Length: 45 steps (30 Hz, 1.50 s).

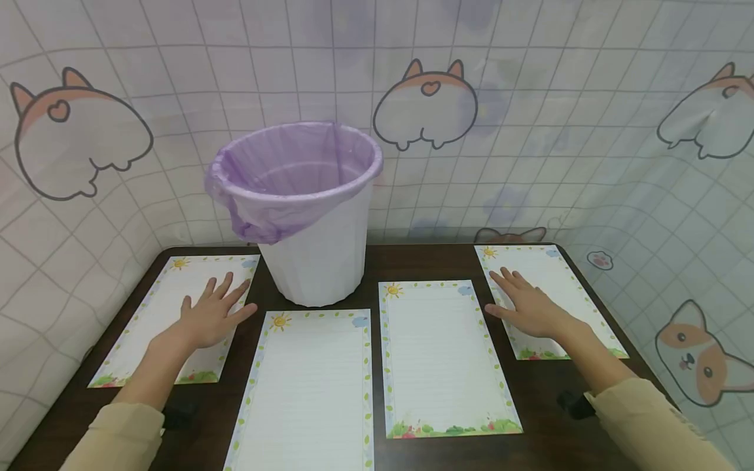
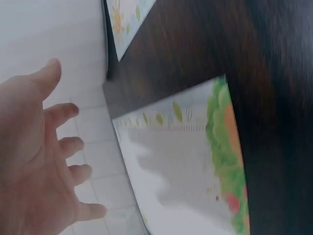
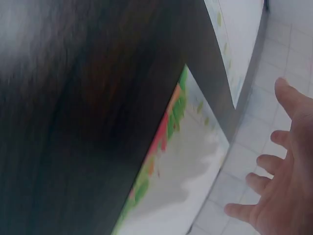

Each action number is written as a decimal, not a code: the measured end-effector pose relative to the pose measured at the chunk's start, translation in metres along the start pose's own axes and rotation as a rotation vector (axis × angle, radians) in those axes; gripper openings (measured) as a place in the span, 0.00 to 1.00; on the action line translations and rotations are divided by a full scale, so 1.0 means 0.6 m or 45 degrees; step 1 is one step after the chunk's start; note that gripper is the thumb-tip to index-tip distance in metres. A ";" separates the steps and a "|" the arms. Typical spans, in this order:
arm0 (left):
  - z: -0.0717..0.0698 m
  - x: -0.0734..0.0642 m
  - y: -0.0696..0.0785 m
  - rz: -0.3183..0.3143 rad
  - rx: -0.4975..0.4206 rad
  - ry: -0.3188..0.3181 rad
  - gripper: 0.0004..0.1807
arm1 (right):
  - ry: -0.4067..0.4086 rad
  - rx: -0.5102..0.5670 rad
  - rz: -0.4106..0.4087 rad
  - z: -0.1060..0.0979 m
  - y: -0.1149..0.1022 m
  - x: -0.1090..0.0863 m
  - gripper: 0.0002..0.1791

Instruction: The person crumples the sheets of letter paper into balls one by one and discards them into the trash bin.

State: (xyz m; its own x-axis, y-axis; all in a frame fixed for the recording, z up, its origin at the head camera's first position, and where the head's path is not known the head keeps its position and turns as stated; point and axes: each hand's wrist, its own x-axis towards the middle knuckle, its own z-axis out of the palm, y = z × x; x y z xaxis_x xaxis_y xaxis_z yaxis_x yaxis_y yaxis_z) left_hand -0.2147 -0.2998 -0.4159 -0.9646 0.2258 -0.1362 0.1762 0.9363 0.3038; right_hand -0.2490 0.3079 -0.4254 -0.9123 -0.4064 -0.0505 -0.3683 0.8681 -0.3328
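The sheets [image 1: 444, 360] are white, leaf-bordered — the bin liner [image 1: 268, 219] purple.

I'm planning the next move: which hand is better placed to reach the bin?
Probably the left hand: it holds nothing and is nearer the bin. The right hand, also empty, is over the rightmost sheet, farther away.

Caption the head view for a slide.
Left hand and right hand over the outer two of four illustrated stationery sheets, near a purple-lined white wastebasket.

Dark table [image 1: 432, 261] beneath four paper sheets [image 1: 318, 392] and a white bin [image 1: 321, 261].
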 end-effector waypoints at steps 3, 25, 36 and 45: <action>0.009 -0.004 0.016 0.014 -0.002 -0.023 0.44 | -0.009 0.055 -0.050 0.010 -0.009 0.004 0.46; 0.068 -0.036 0.188 0.283 0.068 -0.114 0.33 | -0.011 0.143 -0.196 0.058 -0.045 0.053 0.40; 0.113 -0.032 0.270 0.475 0.129 -0.144 0.31 | -0.056 0.176 -0.173 0.049 -0.050 0.073 0.42; 0.125 -0.030 0.313 0.598 0.152 -0.221 0.32 | -0.162 0.222 -0.160 0.041 -0.051 0.082 0.52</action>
State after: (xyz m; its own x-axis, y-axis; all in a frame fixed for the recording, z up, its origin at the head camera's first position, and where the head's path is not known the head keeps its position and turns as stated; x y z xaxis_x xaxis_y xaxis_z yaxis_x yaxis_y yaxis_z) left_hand -0.1497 -0.1080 -0.4269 -0.7308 0.6615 -0.1686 0.6138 0.7448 0.2618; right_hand -0.2781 0.2541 -0.4406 -0.8272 -0.5504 -0.1126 -0.4313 0.7506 -0.5006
